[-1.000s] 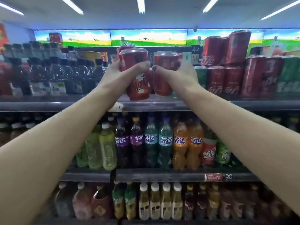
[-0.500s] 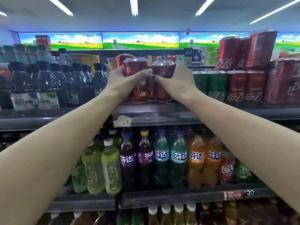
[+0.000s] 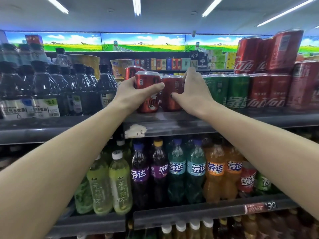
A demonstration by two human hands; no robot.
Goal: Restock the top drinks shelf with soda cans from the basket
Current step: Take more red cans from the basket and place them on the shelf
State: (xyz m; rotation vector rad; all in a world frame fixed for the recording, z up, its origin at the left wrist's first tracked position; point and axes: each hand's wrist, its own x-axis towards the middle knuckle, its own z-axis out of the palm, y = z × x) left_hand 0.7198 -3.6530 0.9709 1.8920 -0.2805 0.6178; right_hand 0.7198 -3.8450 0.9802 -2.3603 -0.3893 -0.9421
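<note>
While standing both red cans on the top shelf (image 3: 172, 118), gripping the left can (image 3: 146, 95) in the left hand (image 3: 133, 94), curling the right hand (image 3: 193, 94) round the right can (image 3: 172, 94), just beside green cans (image 3: 227, 90).

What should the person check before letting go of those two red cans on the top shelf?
1. Left hand grip round its red can: ok.
2. Right hand grip on the second red can: ok.
3. Both cans upright: ok.
4. Can bottoms fully down on the top shelf: cannot tell.
5. Clearance from the green cans on the right: cannot tell, hand hides it.
</note>
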